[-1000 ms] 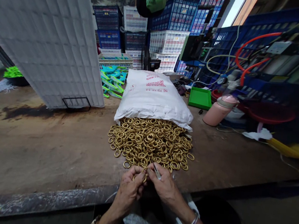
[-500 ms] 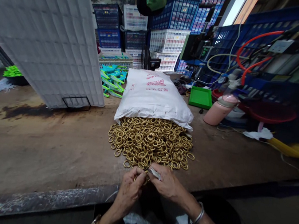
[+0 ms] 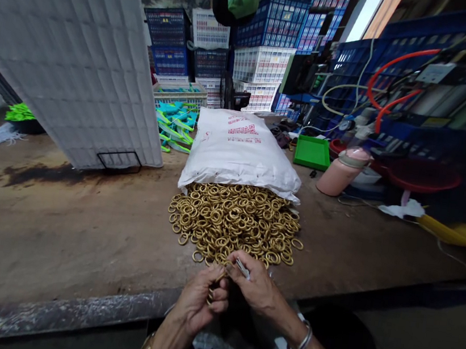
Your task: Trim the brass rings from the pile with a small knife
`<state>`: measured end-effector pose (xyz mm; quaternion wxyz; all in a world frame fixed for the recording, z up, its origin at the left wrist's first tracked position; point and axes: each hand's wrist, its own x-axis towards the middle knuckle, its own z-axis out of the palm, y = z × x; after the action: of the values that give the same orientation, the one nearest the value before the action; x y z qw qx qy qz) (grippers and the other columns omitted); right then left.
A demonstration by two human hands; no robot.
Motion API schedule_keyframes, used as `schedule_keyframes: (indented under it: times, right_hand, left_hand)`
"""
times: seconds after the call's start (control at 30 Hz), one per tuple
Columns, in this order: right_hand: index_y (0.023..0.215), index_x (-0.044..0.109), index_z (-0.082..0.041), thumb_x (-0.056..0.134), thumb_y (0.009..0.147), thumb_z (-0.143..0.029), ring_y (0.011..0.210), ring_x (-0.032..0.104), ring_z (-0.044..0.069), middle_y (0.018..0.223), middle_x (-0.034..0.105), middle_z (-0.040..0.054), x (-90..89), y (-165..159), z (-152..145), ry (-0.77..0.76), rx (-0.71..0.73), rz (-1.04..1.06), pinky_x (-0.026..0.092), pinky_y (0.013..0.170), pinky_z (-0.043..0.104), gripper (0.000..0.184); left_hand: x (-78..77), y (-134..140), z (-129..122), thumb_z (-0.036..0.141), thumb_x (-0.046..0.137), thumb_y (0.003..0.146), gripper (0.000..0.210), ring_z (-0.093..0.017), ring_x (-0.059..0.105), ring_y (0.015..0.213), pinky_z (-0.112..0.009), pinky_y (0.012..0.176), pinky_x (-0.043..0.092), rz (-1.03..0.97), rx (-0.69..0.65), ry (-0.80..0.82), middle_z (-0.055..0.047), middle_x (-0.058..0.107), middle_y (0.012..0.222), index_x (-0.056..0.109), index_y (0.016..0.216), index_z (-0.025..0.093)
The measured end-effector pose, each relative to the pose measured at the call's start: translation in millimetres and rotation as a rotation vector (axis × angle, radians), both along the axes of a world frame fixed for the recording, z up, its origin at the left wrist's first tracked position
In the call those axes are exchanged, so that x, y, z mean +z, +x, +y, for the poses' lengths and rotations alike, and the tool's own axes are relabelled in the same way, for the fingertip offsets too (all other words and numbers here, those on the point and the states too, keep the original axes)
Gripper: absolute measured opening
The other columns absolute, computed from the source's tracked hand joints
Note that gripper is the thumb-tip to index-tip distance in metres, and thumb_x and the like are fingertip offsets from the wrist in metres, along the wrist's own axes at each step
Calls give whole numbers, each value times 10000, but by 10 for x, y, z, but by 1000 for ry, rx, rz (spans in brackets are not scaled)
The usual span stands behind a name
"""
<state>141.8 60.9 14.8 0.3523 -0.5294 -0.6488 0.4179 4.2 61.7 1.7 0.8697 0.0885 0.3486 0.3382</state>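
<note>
A: State the condition of the 2 hands.

B: The left hand (image 3: 201,302) and the right hand (image 3: 259,286) are close together at the near edge of the table (image 3: 79,234). Fingertip contact between them cannot be determined.

A: Specify the items held.

B: The left hand is curled around at least 1 gold-coloured ring (image 3: 210,297). The right hand grips a thin, pale tool (image 3: 243,268), type indistinct.

A: Locate the ring pile (image 3: 235,220).

B: On the table, just beyond the hands, against the white sack (image 3: 242,155). 1 green tray (image 3: 312,152) and 1 pink bottle (image 3: 340,175) are right of the sack.
</note>
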Motion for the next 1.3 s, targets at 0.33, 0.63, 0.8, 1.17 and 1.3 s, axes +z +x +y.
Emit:
schedule_keyframes:
  times: [0.33, 0.63, 0.8, 1.17, 1.3]
  right_hand:
    - [660, 465, -187, 407, 819, -418, 536, 377, 89, 578, 419, -48, -114, 16, 31, -17, -137, 65, 339, 523, 212, 286]
    - [737, 497, -207, 384, 704, -122, 622, 493, 129, 671, 560, -2, -111, 24, -101, 177, -65, -347, 338, 588, 227, 146]
    - [760, 477, -200, 348, 609, -35, 625, 523, 146, 670, 584, 13, -169, -26, -171, 213, -13, -558, 299, 560, 232, 258]
    - [707, 469, -203, 377, 641, -49, 514, 465, 138, 564, 528, 3, -124, 190, 31, 169, -274, -742, 234, 511, 247, 190]
    - [695, 473, -207, 380, 660, -75, 555, 483, 135, 592, 532, -1, -191, 156, 2, 158, -217, -590, 278, 535, 230, 166]
  left_hand:
    - [-4, -37, -33, 183, 636, 684, 226, 11, 270, 342, -111, 331, 85, -141, -62, -17, 52, 423, 531, 418, 734, 148]
    - [100, 0, -10, 164, 535, 782, 154, 20, 242, 328, -98, 316, 116, -144, 97, -113, 63, 383, 524, 403, 706, 141]
    - [72, 0, -32, 189, 575, 763, 168, 15, 260, 329, -101, 318, 132, -137, 128, -122, 71, 370, 518, 420, 720, 137]
    - [216, -124, -175, 202, 654, 681, 229, 2, 261, 340, -99, 289, 148, -205, 7, 78, 68, 390, 512, 430, 697, 156]
    - [305, -393, -38, 189, 598, 723, 128, -13, 363, 405, -86, 305, 234, -155, 197, 147, 20, 483, 604, 483, 732, 134]
